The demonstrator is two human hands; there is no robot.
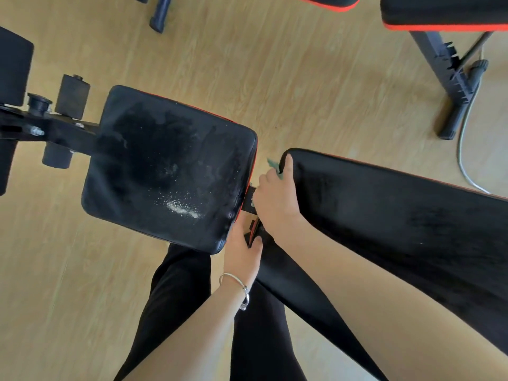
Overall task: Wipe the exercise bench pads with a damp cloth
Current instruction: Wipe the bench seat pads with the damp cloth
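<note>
A black seat pad (167, 169) with red edging lies at centre left, with white dust specks near its lower middle. To its right runs the long black back pad (398, 215). My right hand (277, 196) is in the gap between the two pads, thumb on the back pad's end, holding a green cloth (275, 164) of which only a scrap shows. My left hand (243, 248), with a silver bracelet on the wrist, grips the back pad's near corner by the black frame bracket.
Foam rollers and the black metal frame (55, 127) stick out at the left. A second bench (445, 15) with its leg stands at the top right, beside a white cable (464, 149) on the wooden floor. My black trousers are below.
</note>
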